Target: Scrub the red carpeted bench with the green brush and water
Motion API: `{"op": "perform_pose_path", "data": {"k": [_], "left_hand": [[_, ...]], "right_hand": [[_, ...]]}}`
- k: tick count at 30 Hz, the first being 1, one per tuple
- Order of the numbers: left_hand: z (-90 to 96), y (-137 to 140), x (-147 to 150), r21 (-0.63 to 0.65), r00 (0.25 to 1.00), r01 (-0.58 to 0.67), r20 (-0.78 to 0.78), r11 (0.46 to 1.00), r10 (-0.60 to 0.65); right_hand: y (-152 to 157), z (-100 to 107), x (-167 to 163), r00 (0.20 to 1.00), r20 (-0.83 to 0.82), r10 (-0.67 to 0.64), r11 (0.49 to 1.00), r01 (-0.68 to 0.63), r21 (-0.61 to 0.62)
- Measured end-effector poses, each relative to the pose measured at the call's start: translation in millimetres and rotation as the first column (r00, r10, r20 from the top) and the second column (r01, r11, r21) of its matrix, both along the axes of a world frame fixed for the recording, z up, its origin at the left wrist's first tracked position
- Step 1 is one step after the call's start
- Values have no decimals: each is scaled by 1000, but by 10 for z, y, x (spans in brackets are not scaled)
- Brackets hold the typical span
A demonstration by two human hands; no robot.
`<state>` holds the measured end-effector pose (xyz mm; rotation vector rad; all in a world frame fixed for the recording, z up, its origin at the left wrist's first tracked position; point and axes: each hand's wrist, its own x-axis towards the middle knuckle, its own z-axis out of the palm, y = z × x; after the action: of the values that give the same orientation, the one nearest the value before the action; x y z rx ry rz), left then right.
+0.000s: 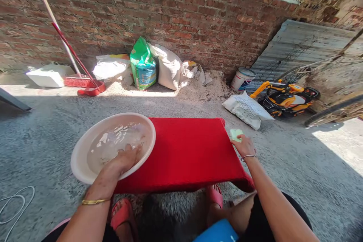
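Observation:
A wide, pale pink basin (78,159) of water sits at the left end of a low bench-like surface covered by a red cloth (187,151). Over the basin's near rim reaches my left hand (127,160), its fingers dipped in the water and partly hidden; they look apart, and I see nothing held. Beyond the cloth's right edge, my right hand (245,146) grips a pale green bar of soap (236,135) between thumb and fingers.
Against the brick wall (198,19) stand a green bag (143,66), a white sack (168,66) and a red dustpan (92,87). At right are a bucket (242,79), a flat white sack (246,109) and a toy excavator (289,98). Something blue (217,232) is between my legs.

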<state>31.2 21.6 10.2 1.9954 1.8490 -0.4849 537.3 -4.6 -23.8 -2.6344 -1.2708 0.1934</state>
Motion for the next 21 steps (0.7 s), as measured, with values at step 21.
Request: {"op": "perform_pose_path", "data": {"k": [21], "left_hand": [[50,-112,52,-118,998,-58,21,991,61]], "right_hand": [[1557,56,-3330,650,-142,747,660,-750,38]]}}
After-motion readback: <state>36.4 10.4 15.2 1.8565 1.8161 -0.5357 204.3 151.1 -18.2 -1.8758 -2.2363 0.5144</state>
